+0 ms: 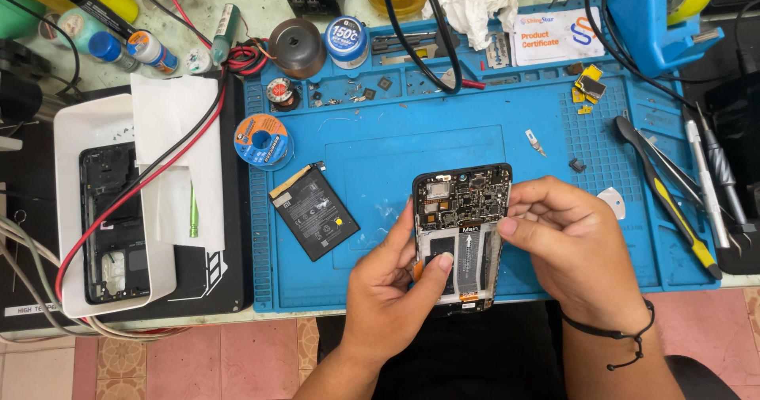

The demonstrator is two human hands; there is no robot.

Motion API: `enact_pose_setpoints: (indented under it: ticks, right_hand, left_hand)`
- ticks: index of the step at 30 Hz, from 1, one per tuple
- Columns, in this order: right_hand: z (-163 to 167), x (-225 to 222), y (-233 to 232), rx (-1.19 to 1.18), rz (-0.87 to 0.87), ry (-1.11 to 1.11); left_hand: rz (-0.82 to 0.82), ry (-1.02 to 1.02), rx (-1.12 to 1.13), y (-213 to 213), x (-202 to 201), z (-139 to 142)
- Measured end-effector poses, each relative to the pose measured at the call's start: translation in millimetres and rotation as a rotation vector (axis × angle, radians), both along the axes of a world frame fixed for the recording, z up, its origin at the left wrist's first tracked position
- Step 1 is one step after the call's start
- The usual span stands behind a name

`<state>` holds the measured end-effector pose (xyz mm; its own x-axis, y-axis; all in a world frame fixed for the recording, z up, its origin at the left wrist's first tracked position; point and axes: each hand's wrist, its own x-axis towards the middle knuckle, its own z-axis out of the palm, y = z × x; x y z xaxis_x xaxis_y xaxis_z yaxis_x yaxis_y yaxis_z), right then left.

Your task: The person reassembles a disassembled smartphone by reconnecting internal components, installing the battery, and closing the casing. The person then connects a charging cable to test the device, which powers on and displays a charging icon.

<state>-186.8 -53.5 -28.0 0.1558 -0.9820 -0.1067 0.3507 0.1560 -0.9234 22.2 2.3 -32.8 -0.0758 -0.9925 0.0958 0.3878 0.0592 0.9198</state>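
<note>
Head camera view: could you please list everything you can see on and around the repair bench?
Opened phone: one, black, back cover off, held over the mat's front edge.
Battery: one, black, flat on the mat, left of the phone.
Repair mat: one, blue, covering the bench.
Solder spool: one, blue, at the mat's left edge.
Second phone frame: one, black, in a white tray at left.
Hand tools: several, black, yellow and metal, on the right.
Tissue: one, white, crumpled, at top.
Left hand: thumb on the phone's lower part.
Right hand: fingers at the phone's right edge, black wristband.
</note>
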Motion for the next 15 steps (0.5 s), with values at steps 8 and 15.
enact_pose_setpoints:
  ticks: [8, 15]
  right_hand:
    - [-3.4, -3.4, -2.7, 0.008, 0.027, 0.007]
    - [-4.9, -1.5, -1.3, -0.029, 0.018, -0.016]
  left_hand:
    - [-0.005, 0.023, 0.016, -1.2, 0.8, -2.3]
    - [0.005, -0.025, 0.010, -0.9, 3.4, -4.0]
